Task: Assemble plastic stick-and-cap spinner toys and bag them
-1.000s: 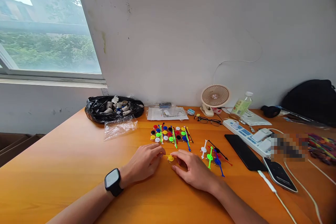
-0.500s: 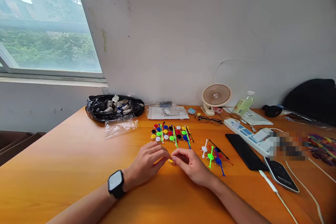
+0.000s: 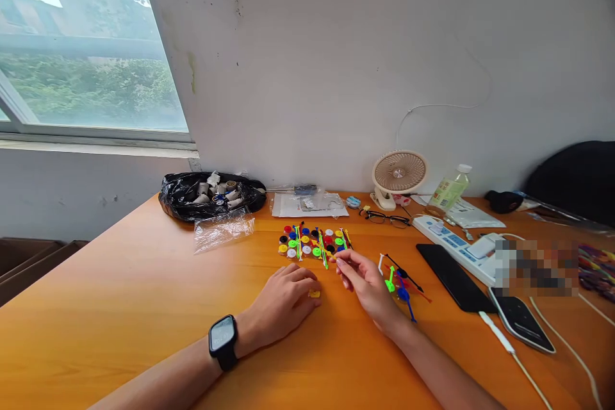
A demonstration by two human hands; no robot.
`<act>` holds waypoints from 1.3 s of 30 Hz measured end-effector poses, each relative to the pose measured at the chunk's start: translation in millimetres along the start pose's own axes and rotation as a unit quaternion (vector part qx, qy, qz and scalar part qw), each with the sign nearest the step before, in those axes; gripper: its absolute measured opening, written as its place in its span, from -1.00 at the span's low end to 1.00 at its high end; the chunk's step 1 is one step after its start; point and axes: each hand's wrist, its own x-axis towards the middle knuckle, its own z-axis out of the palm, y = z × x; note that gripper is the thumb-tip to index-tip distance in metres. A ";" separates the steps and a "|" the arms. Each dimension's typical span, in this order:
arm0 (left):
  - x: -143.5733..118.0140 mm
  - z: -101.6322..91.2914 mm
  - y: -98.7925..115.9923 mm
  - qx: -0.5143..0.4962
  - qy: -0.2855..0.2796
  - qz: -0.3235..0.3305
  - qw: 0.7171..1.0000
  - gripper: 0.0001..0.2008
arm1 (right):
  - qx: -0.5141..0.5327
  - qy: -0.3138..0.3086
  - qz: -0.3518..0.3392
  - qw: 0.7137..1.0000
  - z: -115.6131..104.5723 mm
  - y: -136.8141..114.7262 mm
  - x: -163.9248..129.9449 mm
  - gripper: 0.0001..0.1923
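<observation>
Head view, left hand point(image 3: 283, 301): I am resting it on the bench point(image 3: 144, 307), fingers curled over a yellow disc point(image 3: 314, 294).
Head view, right hand point(image 3: 368, 285): I am pinching a thin yellow stick point(image 3: 335, 259), just beside the coloured discs point(image 3: 310, 242) towards the far edge.

Left hand point(image 3: 287, 298) flat, palm down; right hand point(image 3: 366, 283) raised, fingers pinched, both forearms extended.
</observation>
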 end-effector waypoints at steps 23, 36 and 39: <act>-0.5 6.0 -14.8 -0.258 0.111 -0.116 0.953 -0.70 | -0.242 -0.112 -0.161 0.950 11.1 -6.4 -19.1 -0.78; 2.7 -5.4 -6.7 -0.145 0.106 -0.041 0.983 -0.86 | -0.282 -0.136 -0.196 0.929 7.0 -13.1 -19.9 -0.79; 2.2 -8.0 -2.6 -0.176 0.114 -0.055 0.976 -0.81 | -0.278 -0.135 -0.193 0.931 5.5 -14.7 -20.0 -0.77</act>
